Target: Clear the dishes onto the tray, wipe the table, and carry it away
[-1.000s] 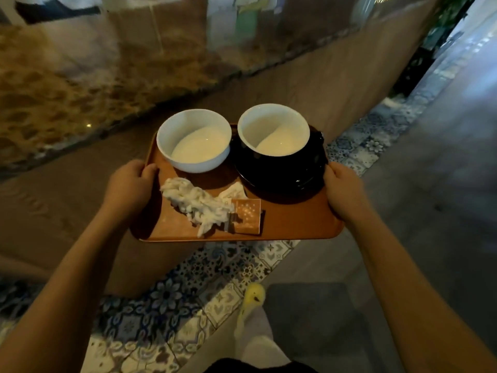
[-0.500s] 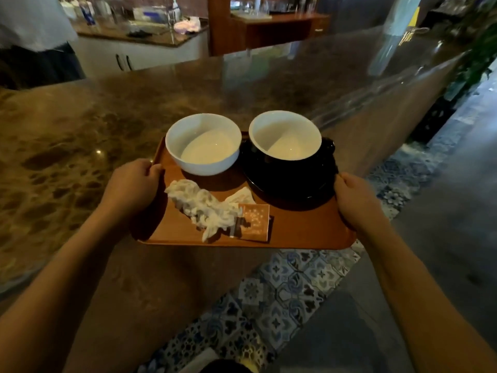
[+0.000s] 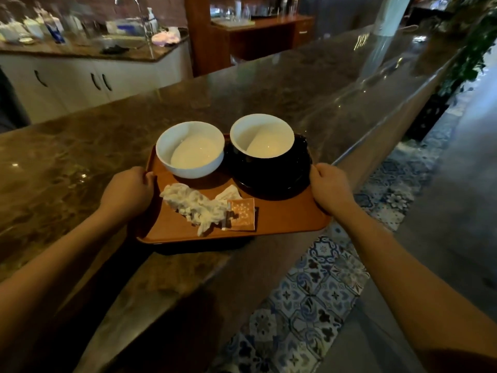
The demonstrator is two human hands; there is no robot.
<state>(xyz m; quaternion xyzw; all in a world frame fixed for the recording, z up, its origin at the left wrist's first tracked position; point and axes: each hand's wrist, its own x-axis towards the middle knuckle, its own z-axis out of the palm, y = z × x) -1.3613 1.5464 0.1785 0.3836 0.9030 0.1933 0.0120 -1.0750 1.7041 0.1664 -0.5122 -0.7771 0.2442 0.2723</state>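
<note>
Seen from the head camera, a person brings a loaded orange tray [image 3: 282,219] over the edge of a polished stone surface [image 3: 80,162], the left hand [image 3: 129,191] clenched on the tray's left rim and the right hand [image 3: 329,188] clenched on its right rim. A second earlier the same tray hung over patterned floor tiles, beside the counter's side wall; now most of it sits above the stone top, with a dark shadow close beneath its near edge, though whether it is touching cannot be told. On the tray stand a white bowl [image 3: 191,150] at back left and a dark cup with a white interior [image 3: 262,137] on a dark saucer [image 3: 271,181] at back right, with a crumpled white napkin [image 3: 196,207] and a small brown packet [image 3: 243,215] lying in front. A sink area with white cabinets [image 3: 107,76] has come into view behind the counter. The clearing and wiping appear done; the carry looks near its end, with only the set-down and release seemingly left.
</note>
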